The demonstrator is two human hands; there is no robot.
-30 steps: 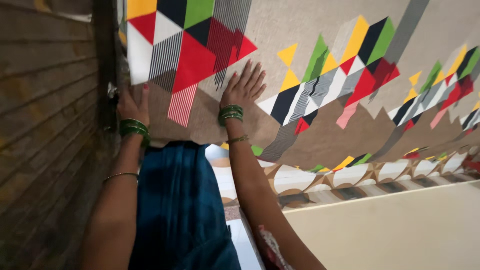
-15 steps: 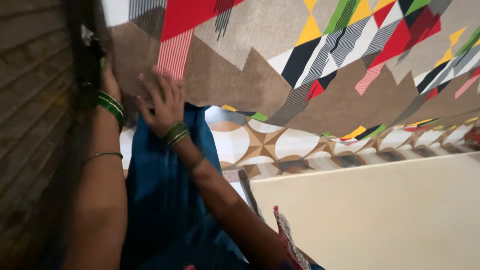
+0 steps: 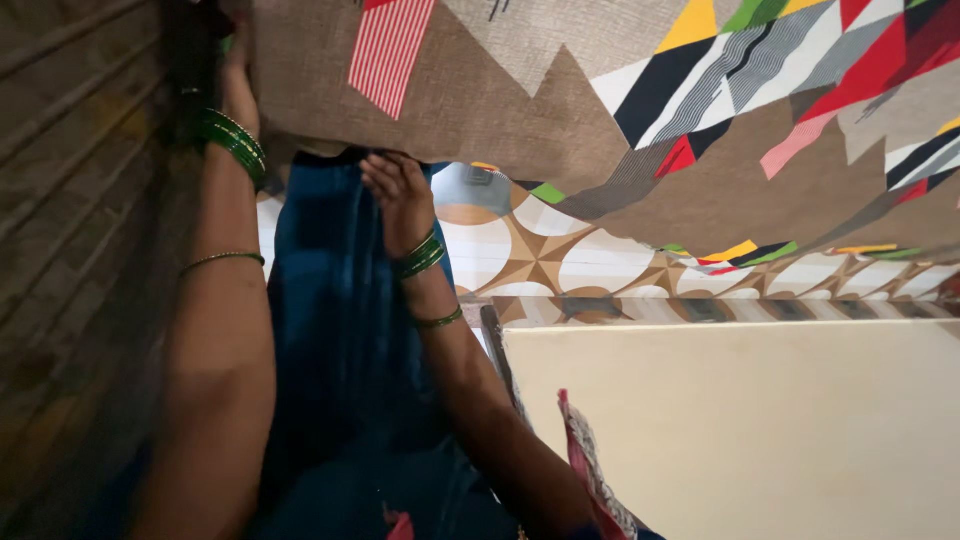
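Note:
A brown sheet (image 3: 480, 90) printed with red, yellow, green and striped triangles spreads across the top of the view. My right hand (image 3: 398, 195) is at its lower hem, with the fingers curled around the edge of the cloth. My left hand (image 3: 237, 65) reaches up along the sheet's left edge, pressed between the cloth and the wooden panel. Its fingers are hidden behind the sheet. Both wrists carry green bangles.
A dark wooden slatted panel (image 3: 80, 250) runs down the left side. My blue garment (image 3: 340, 330) hangs between my arms. Below the sheet shows a brown-and-white circle-patterned surface (image 3: 520, 265), a cream flat surface (image 3: 750, 430) and a red patterned cloth edge (image 3: 585, 455).
My right hand slid from lying flat on top of the sheet down to its lower hem and curled on the edge. The view dropped, so the sheet and left hand sit higher.

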